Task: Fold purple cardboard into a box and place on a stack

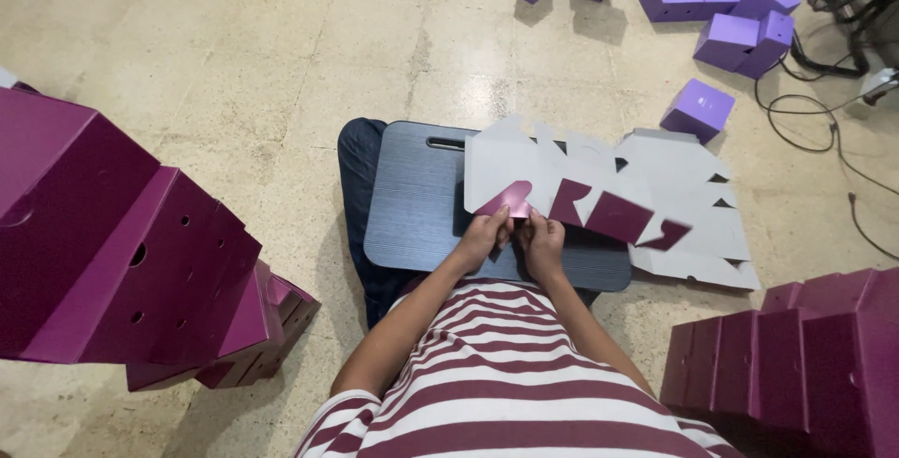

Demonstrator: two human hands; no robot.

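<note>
Seated on the floor, striped shirt nearest the camera; the dark lap board point(421, 205) rests across the legs and serves as landmark. At the board's near edge the left hand point(484, 238) and right hand point(543, 243) sit close together, both pinching the near flaps of one flat die-cut carton blank point(655, 186), grey side up with maroon flaps turned over; the blank lies across the board's right half and overhangs it to the right. Judged step: the first folds on the blank, just begun; the next move likely calls for creasing a flap firmly along its score while the other hand pins the sheet. Left of the board, one stack of maroon folded cartons point(122, 252); right of it, a second maroon stack point(805, 355). Beyond the board, about eleven purple boxes point(698, 110) scattered, with black cables point(815, 111) at far right.
</note>
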